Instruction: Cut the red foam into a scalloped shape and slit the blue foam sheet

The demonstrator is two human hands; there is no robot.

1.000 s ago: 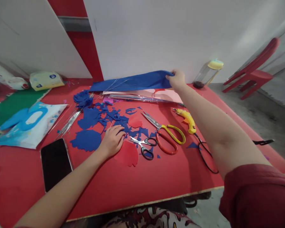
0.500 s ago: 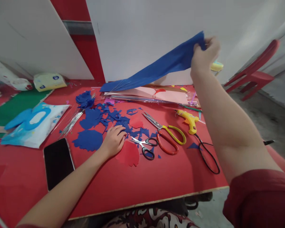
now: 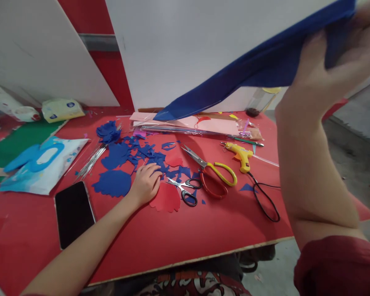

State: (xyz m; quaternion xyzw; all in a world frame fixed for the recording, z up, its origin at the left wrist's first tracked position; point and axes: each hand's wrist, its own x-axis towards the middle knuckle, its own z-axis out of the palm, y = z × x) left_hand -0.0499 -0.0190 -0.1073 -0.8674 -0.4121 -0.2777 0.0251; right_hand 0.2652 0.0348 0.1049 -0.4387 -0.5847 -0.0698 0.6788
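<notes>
My right hand (image 3: 333,70) is raised at the upper right, blurred, gripping one end of a long strip of blue crepe paper (image 3: 234,78). The strip slants down to the left, its low end over pink sheets (image 3: 188,122) at the back of the table. My left hand (image 3: 147,183) rests palm down on the table, its fingers loosely spread on blue paper scraps (image 3: 148,153). Beside it lie a scalloped blue paper piece (image 3: 112,183), a red paper piece (image 3: 165,197) and small black-handled scissors (image 3: 185,190). Larger scissors with red and yellow handles (image 3: 212,174) lie further right.
A yellow glue gun (image 3: 240,155) with a black cord lies to the right. On the left are a phone (image 3: 75,216), a wet-wipe pack (image 3: 46,162), wire stems (image 3: 94,160) and a blue paper flower (image 3: 108,131). A clear jar (image 3: 259,102) stands at the back.
My right hand has moved up, to the right and closer, pulling the blue strip along. The strip's low end has slid right over the pink sheets. My left hand stays in place.
</notes>
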